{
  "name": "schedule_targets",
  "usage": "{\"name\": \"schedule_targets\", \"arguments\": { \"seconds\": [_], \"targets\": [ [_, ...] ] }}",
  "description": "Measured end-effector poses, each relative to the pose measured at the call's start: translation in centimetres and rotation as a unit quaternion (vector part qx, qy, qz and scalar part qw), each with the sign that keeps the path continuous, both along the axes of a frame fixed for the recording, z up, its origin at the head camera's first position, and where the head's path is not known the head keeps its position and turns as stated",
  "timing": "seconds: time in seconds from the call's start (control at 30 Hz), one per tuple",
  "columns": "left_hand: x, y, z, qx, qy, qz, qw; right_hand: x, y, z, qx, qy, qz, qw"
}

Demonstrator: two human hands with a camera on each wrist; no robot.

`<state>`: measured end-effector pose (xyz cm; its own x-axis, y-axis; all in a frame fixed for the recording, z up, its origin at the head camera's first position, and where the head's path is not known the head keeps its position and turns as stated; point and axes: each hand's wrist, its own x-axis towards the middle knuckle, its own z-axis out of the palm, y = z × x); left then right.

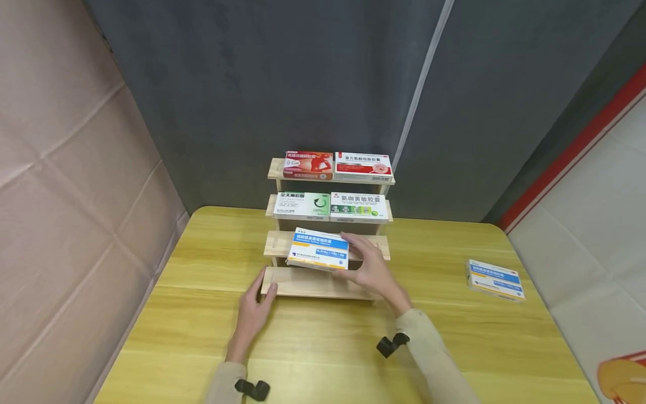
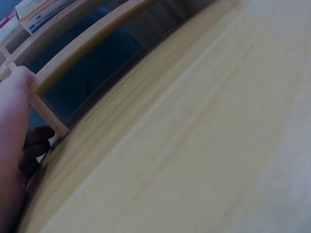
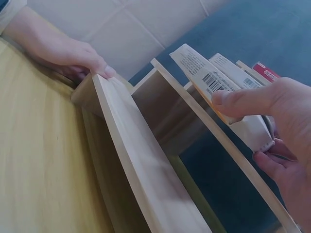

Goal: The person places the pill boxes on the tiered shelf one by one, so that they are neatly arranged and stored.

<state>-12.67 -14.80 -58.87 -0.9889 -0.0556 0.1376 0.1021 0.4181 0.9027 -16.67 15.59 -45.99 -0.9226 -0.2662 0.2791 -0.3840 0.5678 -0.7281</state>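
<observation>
A blue, white and orange medicine box (image 1: 319,249) is in my right hand (image 1: 372,269), pinched at its right end between thumb and fingers. It is slightly tilted, over the third tier of a stepped wooden rack (image 1: 313,282). In the right wrist view the thumb lies along the side of the medicine box (image 3: 206,73) that carries a barcode. My left hand (image 1: 252,311) grips the left end of the rack's lowest step; its thumb is on the front edge, as the left wrist view also shows at the wooden step (image 2: 82,41).
On the top tier sit a red box (image 1: 308,165) and a red-and-white box (image 1: 363,167). The tier below bears two green-and-white boxes, one on the left (image 1: 301,206), one on the right (image 1: 358,207). Another blue-and-white box (image 1: 495,279) lies on the wooden table (image 1: 444,336) at the right.
</observation>
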Motion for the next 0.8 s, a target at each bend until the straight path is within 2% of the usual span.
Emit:
{"name": "schedule_targets", "arguments": {
  "seconds": [0.27, 0.5, 0.8],
  "targets": [
    [0.0, 0.1, 0.1, -0.002, 0.004, 0.002, 1.0, -1.0, -1.3, 0.3, 0.013, -0.024, 0.016, 0.9995],
    [-0.1, 0.1, 0.2, 0.0, 0.006, 0.0, 1.0, -2.0, -2.2, 0.3, 0.018, 0.001, 0.028, 0.9995],
    [0.0, 0.2, 0.2, 0.001, 0.02, 0.003, 0.9998, -2.8, -3.1, 0.1, -0.004, -0.004, 0.036, 0.9993]
  ]
}}
